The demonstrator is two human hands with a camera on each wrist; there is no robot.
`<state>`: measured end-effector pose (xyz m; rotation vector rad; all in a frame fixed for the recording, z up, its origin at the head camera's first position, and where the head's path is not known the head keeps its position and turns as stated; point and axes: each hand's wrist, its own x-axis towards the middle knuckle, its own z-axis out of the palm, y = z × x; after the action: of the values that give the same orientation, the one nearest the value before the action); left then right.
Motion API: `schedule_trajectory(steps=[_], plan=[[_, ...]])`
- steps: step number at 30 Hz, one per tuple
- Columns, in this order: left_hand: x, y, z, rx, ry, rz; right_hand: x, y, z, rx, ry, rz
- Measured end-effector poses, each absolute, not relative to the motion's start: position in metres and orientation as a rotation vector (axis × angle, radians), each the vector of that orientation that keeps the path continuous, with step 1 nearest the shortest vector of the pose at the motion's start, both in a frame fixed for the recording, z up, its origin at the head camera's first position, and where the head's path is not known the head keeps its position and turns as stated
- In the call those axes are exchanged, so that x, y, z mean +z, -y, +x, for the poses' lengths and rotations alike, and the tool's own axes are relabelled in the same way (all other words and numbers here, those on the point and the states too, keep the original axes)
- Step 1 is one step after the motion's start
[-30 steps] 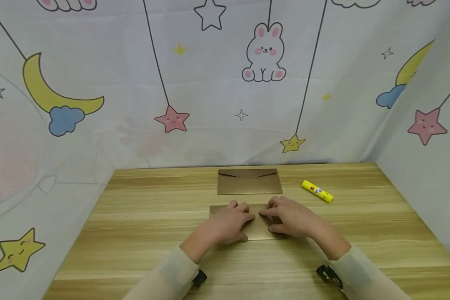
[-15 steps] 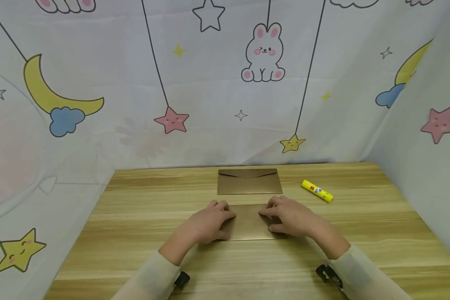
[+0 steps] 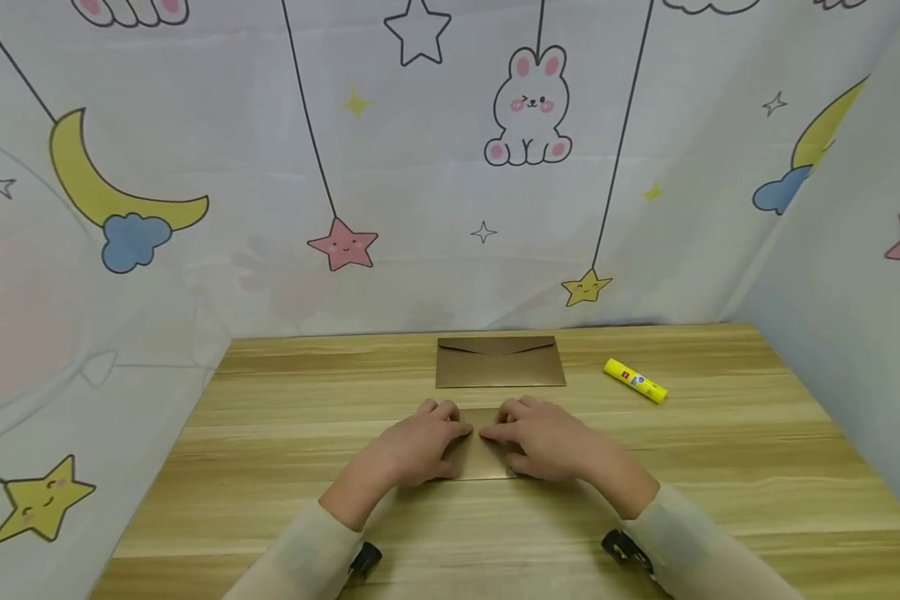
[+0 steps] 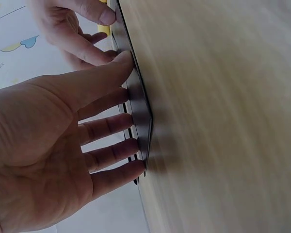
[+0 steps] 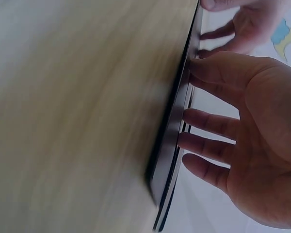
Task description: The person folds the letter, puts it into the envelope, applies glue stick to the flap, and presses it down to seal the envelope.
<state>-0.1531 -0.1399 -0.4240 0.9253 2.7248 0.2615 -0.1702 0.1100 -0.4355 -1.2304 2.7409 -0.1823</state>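
A bronze-brown envelope lies flat on the table in the head view, mostly covered by both hands. My left hand rests its fingertips and thumb on its left part. On the right, my right hand touches it the same way, the two index fingertips a small gap apart. In the left wrist view the fingers of the left hand reach out loosely to the envelope's surface. The right wrist view has the right hand with fingers extended, tips at the envelope.
Behind the hands lies a second bronze envelope with its pointed flap showing. A yellow glue stick lies to its right. The wooden table is enclosed by a printed white curtain at the back and sides.
My left hand slid left along the envelope, then stayed there. After that my right hand moved left, closer to the left hand. The second envelope and glue stick stayed put.
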Motion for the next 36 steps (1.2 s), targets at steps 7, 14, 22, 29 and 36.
schedule_trajectory(steps=[7,14,22,29,36], plan=[[-0.427,0.140,-0.154,0.267,-2.733,0.931,-0.435,-0.103,-0.168,-0.135,-2.743,-1.212],[-0.430,0.139,-0.152,0.260,-2.735,0.927,-0.440,-0.110,-0.167,-0.159,-2.752,-1.238],[-0.431,0.140,-0.150,0.265,-2.742,0.911,-0.437,-0.125,-0.165,-0.166,-2.752,-1.217],[-0.431,0.140,-0.148,0.271,-2.749,0.922,-0.437,-0.146,-0.163,-0.203,-2.784,-1.170],[-0.433,0.141,-0.147,0.274,-2.750,0.919,-0.436,-0.158,-0.161,-0.244,-2.794,-1.123]])
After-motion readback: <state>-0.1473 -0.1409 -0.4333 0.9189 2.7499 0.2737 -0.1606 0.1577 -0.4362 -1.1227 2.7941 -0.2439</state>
